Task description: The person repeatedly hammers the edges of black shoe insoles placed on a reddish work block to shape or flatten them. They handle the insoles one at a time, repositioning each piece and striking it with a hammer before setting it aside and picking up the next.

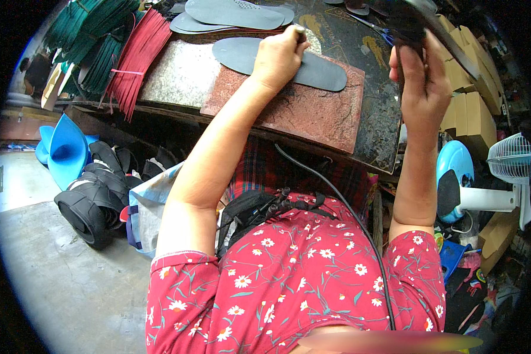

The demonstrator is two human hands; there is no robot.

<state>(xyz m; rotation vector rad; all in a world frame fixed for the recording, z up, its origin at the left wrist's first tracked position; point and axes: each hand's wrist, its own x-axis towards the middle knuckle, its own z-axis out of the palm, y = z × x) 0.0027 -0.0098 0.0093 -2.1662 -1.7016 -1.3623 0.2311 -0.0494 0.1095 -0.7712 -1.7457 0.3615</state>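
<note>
My left hand (279,56) rests on a grey shoe insole (321,71) that lies on a reddish stone slab (312,115). Its fingers are closed around a small tool with a pale tip (300,29). My right hand (422,82) is raised to the right of the slab and grips a bundle of dark strips (408,26) that stands up out of the fist. A second, grey speckled slab (180,74) lies to the left of the red one.
More grey insoles (233,13) are stacked at the back of the dark worktable (374,127). Red strips (137,56) and green strips (91,35) hang at the left. Black shoe parts (94,197) and a blue piece (65,150) lie on the floor; a white fan (509,162) and cardboard boxes (472,112) stand at the right.
</note>
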